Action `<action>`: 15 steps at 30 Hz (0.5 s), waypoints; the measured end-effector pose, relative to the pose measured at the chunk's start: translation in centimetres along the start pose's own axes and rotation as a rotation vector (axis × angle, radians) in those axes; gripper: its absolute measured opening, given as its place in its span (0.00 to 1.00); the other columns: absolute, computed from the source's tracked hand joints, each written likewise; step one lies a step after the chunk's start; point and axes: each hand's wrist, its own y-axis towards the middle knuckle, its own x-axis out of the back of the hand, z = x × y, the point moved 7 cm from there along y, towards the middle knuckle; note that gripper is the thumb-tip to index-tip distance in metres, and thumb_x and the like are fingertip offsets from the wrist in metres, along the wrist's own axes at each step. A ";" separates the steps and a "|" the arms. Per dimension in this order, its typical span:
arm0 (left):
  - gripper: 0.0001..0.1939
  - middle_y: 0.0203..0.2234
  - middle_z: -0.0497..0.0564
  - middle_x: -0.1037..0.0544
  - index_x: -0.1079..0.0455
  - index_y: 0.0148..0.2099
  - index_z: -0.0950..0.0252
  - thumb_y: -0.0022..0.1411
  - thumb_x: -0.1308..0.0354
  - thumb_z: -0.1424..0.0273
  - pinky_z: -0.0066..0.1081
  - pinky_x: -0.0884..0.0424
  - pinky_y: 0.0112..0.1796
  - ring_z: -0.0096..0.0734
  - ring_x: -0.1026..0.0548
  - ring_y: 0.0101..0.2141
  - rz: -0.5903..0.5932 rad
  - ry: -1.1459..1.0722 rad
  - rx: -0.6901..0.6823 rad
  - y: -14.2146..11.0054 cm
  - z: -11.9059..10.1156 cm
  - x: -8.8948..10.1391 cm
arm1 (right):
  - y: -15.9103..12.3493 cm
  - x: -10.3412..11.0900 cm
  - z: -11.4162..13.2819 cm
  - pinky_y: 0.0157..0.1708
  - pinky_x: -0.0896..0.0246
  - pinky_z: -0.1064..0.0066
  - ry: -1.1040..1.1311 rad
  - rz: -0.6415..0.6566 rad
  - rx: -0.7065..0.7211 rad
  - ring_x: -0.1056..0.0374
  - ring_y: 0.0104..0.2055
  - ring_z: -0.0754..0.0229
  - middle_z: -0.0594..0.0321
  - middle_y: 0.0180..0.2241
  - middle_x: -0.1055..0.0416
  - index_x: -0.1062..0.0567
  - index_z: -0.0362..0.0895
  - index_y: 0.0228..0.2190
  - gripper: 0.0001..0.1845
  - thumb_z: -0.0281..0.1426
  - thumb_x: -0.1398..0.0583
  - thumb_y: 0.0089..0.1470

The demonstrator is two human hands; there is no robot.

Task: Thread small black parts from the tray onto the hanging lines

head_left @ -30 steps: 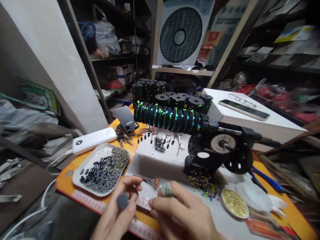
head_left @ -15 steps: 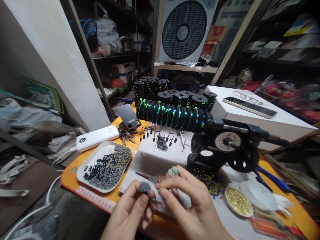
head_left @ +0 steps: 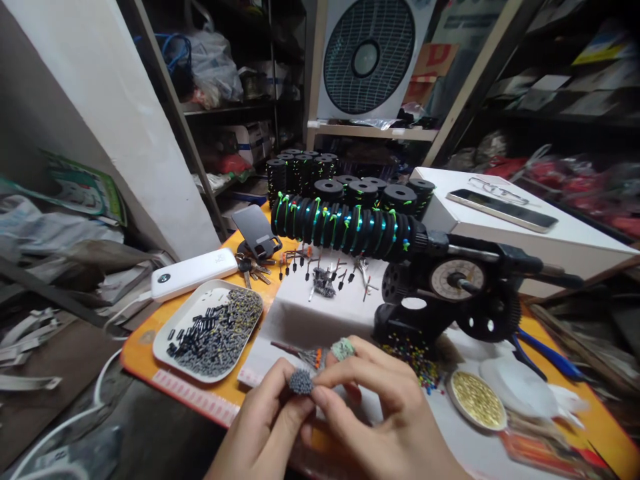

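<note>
1. Grey cluster (head_left: 301,381) sits clamped between thumb and forefinger of the left hand (head_left: 267,423), above the orange surface's (head_left: 143,347) near edge.
2. Hands meet at this cluster; the right hand (head_left: 383,393) brings thumb and forefinger to its side, though whether they grip it I cannot tell.
3. Green lump (head_left: 343,349) rests against the right hand's fingers.
4. White tray (head_left: 159,340) of small pieces lies leftward.
</note>
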 end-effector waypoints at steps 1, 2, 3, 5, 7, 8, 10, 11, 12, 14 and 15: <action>0.21 0.22 0.44 0.29 0.27 0.31 0.59 0.54 0.35 0.46 0.27 0.35 0.32 0.31 0.33 0.27 0.013 -0.046 0.011 0.0 0.2 -0.2 | 0.0 0.0 0.1 0.25 0.40 0.73 0.000 0.000 0.007 0.33 0.26 0.63 0.63 0.24 0.28 0.20 0.44 0.28 0.08 0.26 0.39 0.56; 0.20 0.21 0.43 0.31 0.28 0.31 0.60 0.55 0.36 0.47 0.26 0.36 0.30 0.29 0.34 0.26 0.012 -0.091 0.023 0.0 0.5 -0.3 | 0.0 0.0 0.3 0.26 0.40 0.73 0.002 0.000 0.020 0.34 0.26 0.63 0.63 0.24 0.28 0.20 0.44 0.28 0.09 0.26 0.40 0.57; 0.20 0.21 0.43 0.32 0.30 0.31 0.60 0.56 0.36 0.48 0.25 0.37 0.29 0.27 0.34 0.25 0.003 -0.133 0.032 -0.1 0.8 -0.3 | 0.0 0.1 0.4 0.26 0.40 0.73 0.005 0.000 0.036 0.34 0.26 0.64 0.63 0.24 0.29 0.20 0.44 0.28 0.09 0.25 0.40 0.57; 0.21 0.20 0.42 0.33 0.32 0.29 0.61 0.56 0.35 0.50 0.25 0.39 0.28 0.25 0.36 0.24 -0.016 -0.205 0.040 -0.1 1.4 -0.2 | 0.0 0.2 0.8 0.28 0.40 0.74 0.012 0.000 0.077 0.35 0.27 0.64 0.62 0.26 0.29 0.19 0.44 0.30 0.09 0.25 0.40 0.58; 0.20 0.19 0.42 0.33 0.31 0.30 0.62 0.55 0.33 0.52 0.24 0.39 0.28 0.24 0.36 0.23 -0.021 -0.269 0.047 -0.2 1.8 0.0 | 0.1 0.4 1.1 0.29 0.39 0.74 -0.004 0.011 0.101 0.35 0.28 0.64 0.63 0.26 0.31 0.18 0.45 0.31 0.09 0.24 0.40 0.58; 0.19 0.19 0.42 0.32 0.31 0.31 0.62 0.55 0.32 0.52 0.24 0.39 0.28 0.23 0.36 0.23 -0.020 -0.295 0.051 -0.2 1.9 0.2 | 0.2 0.5 1.1 0.29 0.39 0.74 -0.028 0.014 0.107 0.36 0.28 0.64 0.64 0.25 0.32 0.18 0.45 0.31 0.09 0.24 0.40 0.57; 0.19 0.19 0.41 0.32 0.29 0.33 0.62 0.53 0.30 0.53 0.24 0.40 0.26 0.22 0.37 0.22 -0.014 -0.327 0.067 -0.3 1.9 0.5 | 0.3 0.7 1.1 0.28 0.40 0.73 -0.091 0.015 0.109 0.36 0.28 0.63 0.64 0.24 0.34 0.19 0.44 0.31 0.09 0.24 0.40 0.57; 0.19 0.19 0.41 0.32 0.28 0.34 0.62 0.53 0.30 0.53 0.24 0.40 0.26 0.21 0.37 0.21 -0.006 -0.331 0.075 -0.3 1.8 0.6 | 0.4 0.7 1.1 0.28 0.40 0.73 -0.119 0.017 0.118 0.36 0.28 0.63 0.64 0.24 0.35 0.19 0.44 0.30 0.09 0.23 0.40 0.57; 0.19 0.19 0.41 0.32 0.28 0.33 0.63 0.53 0.30 0.53 0.24 0.41 0.25 0.21 0.37 0.21 0.004 -0.329 0.082 -0.4 1.8 0.6 | 0.4 0.6 1.1 0.27 0.41 0.73 -0.143 0.018 0.133 0.35 0.28 0.62 0.63 0.24 0.35 0.19 0.43 0.30 0.10 0.23 0.41 0.57; 0.19 0.19 0.41 0.33 0.28 0.32 0.63 0.53 0.31 0.53 0.24 0.41 0.26 0.21 0.36 0.21 0.019 -0.315 0.090 -0.5 1.6 0.7 | 0.3 0.4 1.2 0.27 0.42 0.72 -0.180 0.022 0.184 0.35 0.28 0.61 0.62 0.25 0.34 0.20 0.42 0.31 0.10 0.22 0.42 0.57; 0.19 0.18 0.41 0.33 0.29 0.32 0.64 0.54 0.31 0.53 0.24 0.42 0.25 0.21 0.36 0.21 0.025 -0.310 0.093 -0.6 1.6 0.7 | 0.3 0.2 1.3 0.26 0.42 0.71 -0.198 0.027 0.211 0.36 0.28 0.61 0.61 0.25 0.34 0.20 0.42 0.30 0.10 0.22 0.42 0.57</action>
